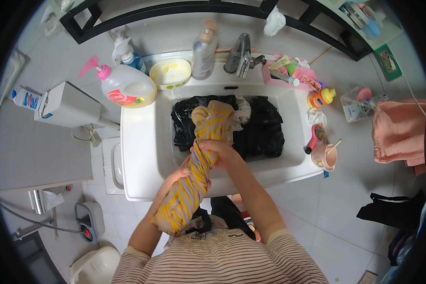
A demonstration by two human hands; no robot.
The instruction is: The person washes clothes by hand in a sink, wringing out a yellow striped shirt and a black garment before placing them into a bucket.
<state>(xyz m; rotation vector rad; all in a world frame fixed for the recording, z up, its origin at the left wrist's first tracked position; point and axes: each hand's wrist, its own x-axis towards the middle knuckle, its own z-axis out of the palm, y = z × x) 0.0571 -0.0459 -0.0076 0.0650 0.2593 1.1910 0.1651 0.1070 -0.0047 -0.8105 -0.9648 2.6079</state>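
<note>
A yellow and grey striped piece of clothing (182,199), twisted into a long roll, slants from over the sink basin down toward my chest. Lower on the roll, my left hand (179,174) is closed round its left side. My right hand (218,152) grips it higher up, with the thumb across the stripes. The upper end of the cloth hangs above dark wet clothes (260,128) lying in the white sink (144,146). Beside that end is a bunched whitish cloth (242,112).
Behind the basin stand a faucet (241,57), a pump bottle (204,52) and a soap dish (170,73). A large detergent bottle (128,85) is on the left ledge. Along the right ledge are a pink basket (288,75), a hairbrush (314,138) and a pink cup (323,158).
</note>
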